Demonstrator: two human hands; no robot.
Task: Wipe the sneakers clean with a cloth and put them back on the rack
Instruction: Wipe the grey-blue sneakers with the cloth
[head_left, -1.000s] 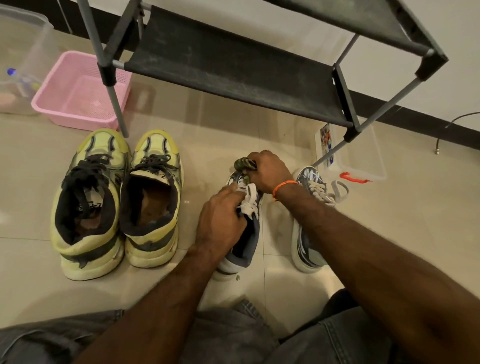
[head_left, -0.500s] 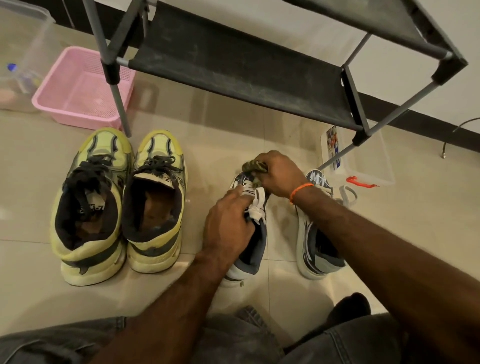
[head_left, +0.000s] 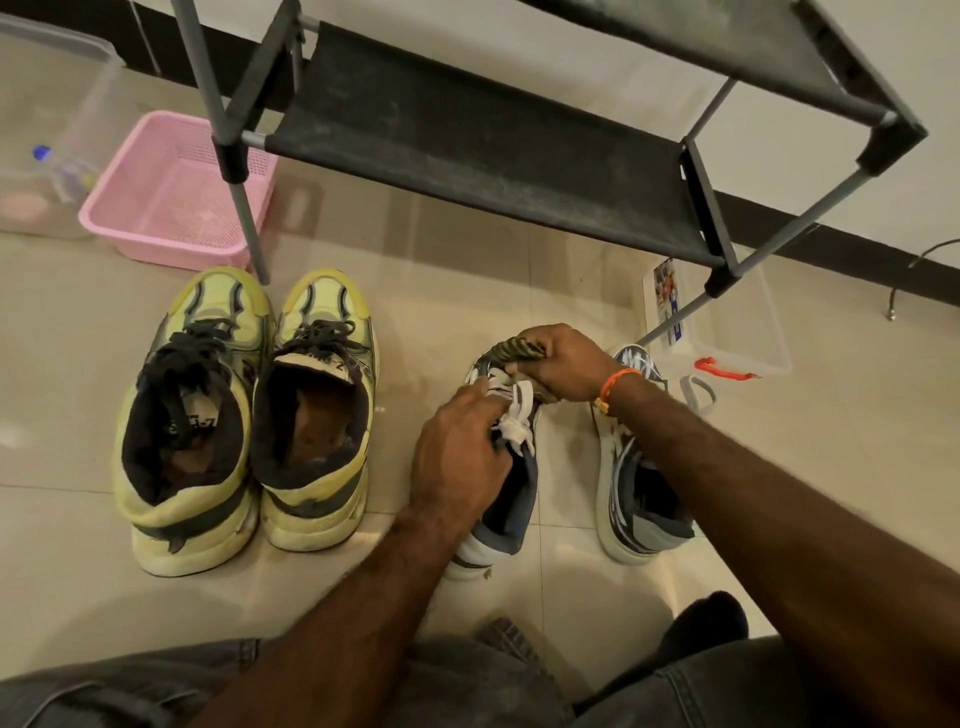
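A blue-and-white sneaker (head_left: 511, 512) with white laces stands on the tiled floor in front of me. My left hand (head_left: 460, 457) grips it at the tongue and laces. My right hand (head_left: 563, 364) holds a crumpled olive cloth (head_left: 514, 349) pressed against the sneaker's toe. Its mate (head_left: 639, 493) stands on the floor just to the right, partly under my right forearm. A pair of yellow sneakers with black laces (head_left: 249, 415) stands side by side to the left. The black shoe rack (head_left: 467, 140) rises behind them, its lower shelf bare.
A pink plastic basket (head_left: 171, 197) sits at the rack's left leg, with a clear bin (head_left: 47, 119) beyond it. A clear lidded box with a red clip (head_left: 727, 332) lies by the rack's right leg. My knees fill the bottom edge.
My right hand with the cloth has shifted slightly over the toe of the blue sneaker. My left hand keeps its grip on the laces. The view has drifted a little.
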